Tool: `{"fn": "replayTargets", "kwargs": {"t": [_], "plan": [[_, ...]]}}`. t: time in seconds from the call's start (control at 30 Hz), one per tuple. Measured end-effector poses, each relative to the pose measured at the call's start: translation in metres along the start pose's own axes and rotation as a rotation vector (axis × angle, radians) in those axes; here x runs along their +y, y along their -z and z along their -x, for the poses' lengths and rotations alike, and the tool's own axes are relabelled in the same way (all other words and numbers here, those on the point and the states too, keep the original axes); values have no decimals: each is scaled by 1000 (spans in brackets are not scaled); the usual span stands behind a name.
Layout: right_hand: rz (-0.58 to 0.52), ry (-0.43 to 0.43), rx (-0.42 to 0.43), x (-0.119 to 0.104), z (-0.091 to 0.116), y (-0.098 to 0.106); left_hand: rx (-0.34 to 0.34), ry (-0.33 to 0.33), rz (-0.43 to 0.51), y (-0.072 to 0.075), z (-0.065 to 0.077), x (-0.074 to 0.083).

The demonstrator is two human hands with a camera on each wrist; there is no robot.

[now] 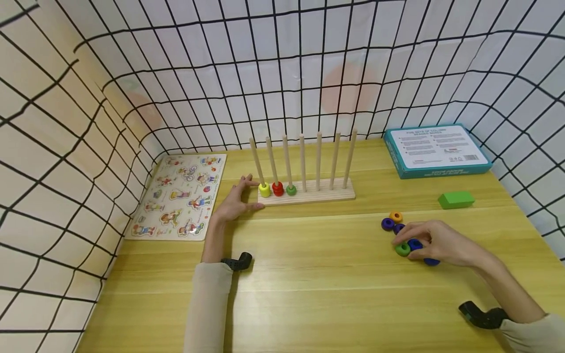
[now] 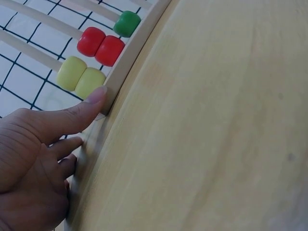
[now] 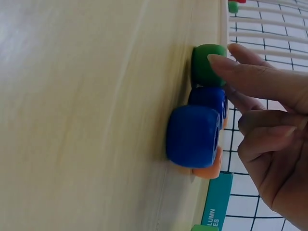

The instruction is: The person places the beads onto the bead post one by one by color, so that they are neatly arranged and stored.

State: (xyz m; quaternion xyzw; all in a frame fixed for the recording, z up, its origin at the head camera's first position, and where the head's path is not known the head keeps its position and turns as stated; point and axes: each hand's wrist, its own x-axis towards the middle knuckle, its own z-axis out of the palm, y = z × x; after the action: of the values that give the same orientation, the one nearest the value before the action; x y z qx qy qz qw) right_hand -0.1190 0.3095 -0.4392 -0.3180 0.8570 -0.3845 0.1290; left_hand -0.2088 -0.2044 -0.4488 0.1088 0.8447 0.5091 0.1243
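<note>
A wooden peg rack (image 1: 306,192) with several upright rods stands at the back. Two yellow beads (image 1: 264,190), two red beads (image 1: 277,189) and one green bead (image 1: 291,190) sit on its three leftmost rods. My left hand (image 1: 234,203) holds the rack's left end, thumb (image 2: 94,98) at the front corner and fingers behind. At the right, my right hand (image 1: 441,241) pinches a loose green bead (image 3: 204,65) between thumb and index finger, low at the tabletop. Blue beads (image 3: 192,137) lie right beside it, partly under the hand. Purple beads (image 1: 387,224) and an orange bead (image 1: 396,216) lie just beyond.
A picture puzzle board (image 1: 176,196) lies left of the rack. At the back right is a teal box (image 1: 441,149) with printed text, and a green block (image 1: 456,199) sits in front of it. Black-lined grid cloth (image 1: 309,68) walls the table's back and sides.
</note>
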Motion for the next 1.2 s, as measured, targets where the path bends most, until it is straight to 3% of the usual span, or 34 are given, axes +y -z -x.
{"fn": "replayTargets", "kwargs": {"t": [0.17, 0.63, 0.8, 0.97, 1.2], "plan": [[-2, -14, -1, 0, -2, -2, -2, 2, 4, 2, 8, 12], [-2, -26, 11, 6, -1, -1, 7, -4, 4, 2, 9, 14], [-4, -32, 2, 2, -5, 1, 7, 7, -9, 2, 1, -1], [-43, -2, -24, -14, -24, 8, 21, -10, -31, 1, -8, -22], [-21, 58, 32, -52, -60, 29, 27, -43, -27, 0, -10, -25]]}}
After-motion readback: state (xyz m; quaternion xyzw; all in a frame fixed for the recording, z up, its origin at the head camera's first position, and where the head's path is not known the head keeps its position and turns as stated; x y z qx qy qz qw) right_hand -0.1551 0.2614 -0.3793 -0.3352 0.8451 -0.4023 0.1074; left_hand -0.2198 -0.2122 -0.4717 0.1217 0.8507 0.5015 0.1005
